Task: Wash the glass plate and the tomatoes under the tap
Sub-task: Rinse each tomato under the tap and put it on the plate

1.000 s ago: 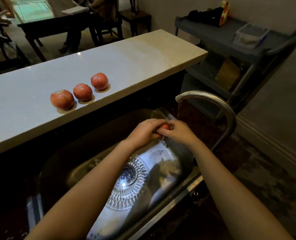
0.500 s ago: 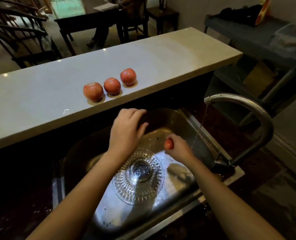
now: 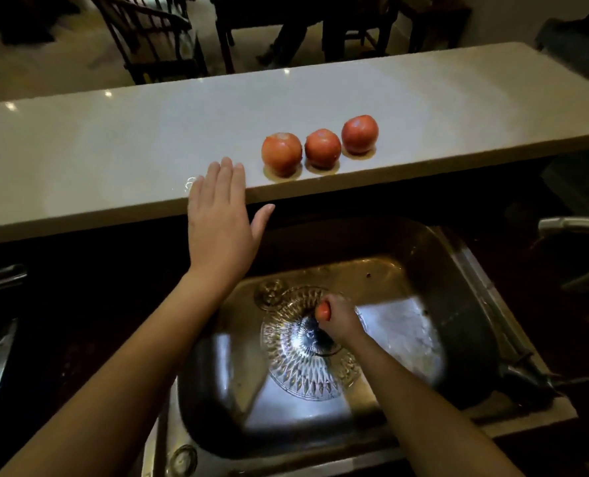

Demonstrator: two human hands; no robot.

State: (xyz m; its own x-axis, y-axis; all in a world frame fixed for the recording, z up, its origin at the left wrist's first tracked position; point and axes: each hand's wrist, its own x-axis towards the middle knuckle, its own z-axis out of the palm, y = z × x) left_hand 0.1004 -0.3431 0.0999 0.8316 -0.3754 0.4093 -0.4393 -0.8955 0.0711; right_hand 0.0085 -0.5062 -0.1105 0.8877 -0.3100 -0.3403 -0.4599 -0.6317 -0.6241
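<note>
Left arm was straight, running from lower left toward centre. Left hand (image 3: 222,222) was flat, fingers straight and together, thumb splayed, holding nothing. Its fingertips overlapped the near edge of the worktop (image 3: 114,149); couldn't tell if they touched. Just right of it, three tomatoes (image 3: 322,148) sat in a row on the worktop, apart from the hand. Right arm entered from lower right, bent down into the sink (image 3: 458,270). Right hand (image 3: 339,320) was curled round a small tomato (image 3: 323,310), above the glass plate (image 3: 303,370) lying on the sink floor. Tap (image 3: 575,223) was at the right edge.
</note>
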